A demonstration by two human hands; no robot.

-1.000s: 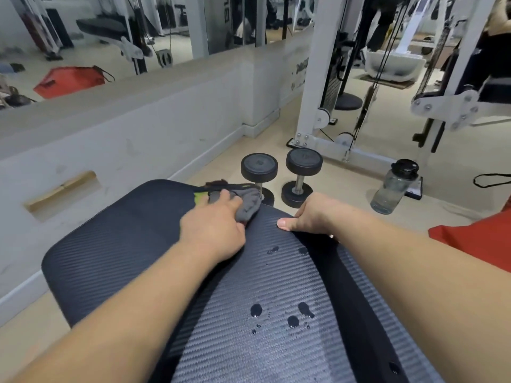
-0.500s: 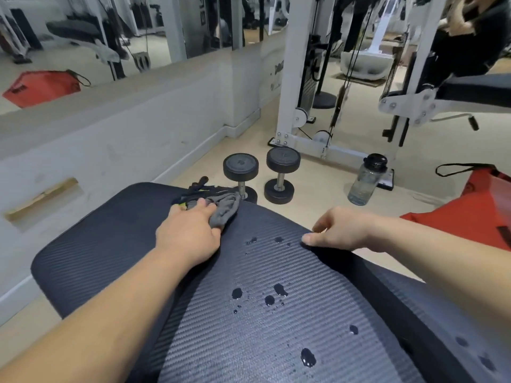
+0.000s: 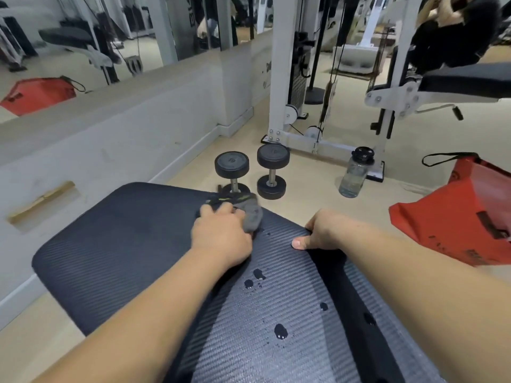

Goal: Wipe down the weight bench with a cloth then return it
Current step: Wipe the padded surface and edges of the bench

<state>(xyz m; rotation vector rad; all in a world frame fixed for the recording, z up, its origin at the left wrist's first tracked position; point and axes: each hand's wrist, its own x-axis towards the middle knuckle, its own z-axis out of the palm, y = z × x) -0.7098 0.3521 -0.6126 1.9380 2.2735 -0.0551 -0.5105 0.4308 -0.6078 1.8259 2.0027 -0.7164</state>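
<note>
In the head view, a grey cloth point(image 3: 253, 215) is held bunched under the left hand point(image 3: 221, 236), whose fingers are curled over it and pressed down onto the far end of the weight bench point(image 3: 110, 244). The hand is blurred, so the finer detail of the grip cannot be told. The right hand point(image 3: 326, 233) is clamped on the bench edge just to the right of the left hand, with the thumb laid flat on top and the fingers wrapped over the side, out of sight. Water droplets point(image 3: 280, 331) are seen on the ribbed pad nearer the body than both hands, between the forearms, not yet wiped. A pair of dumbbells point(image 3: 232, 172) stands on the floor just beyond the left hand, a water bottle point(image 3: 355, 175) beyond the right hand, and a red bag point(image 3: 464, 217) to the right of it. The wiping is judged to be only partly done. If only the far end is swept, the drops behind the hands would be missed. If the cloth is pushed too far forward, it could be dropped onto the dumbbells. The bracing hand could also slip on a wet pad.
</note>
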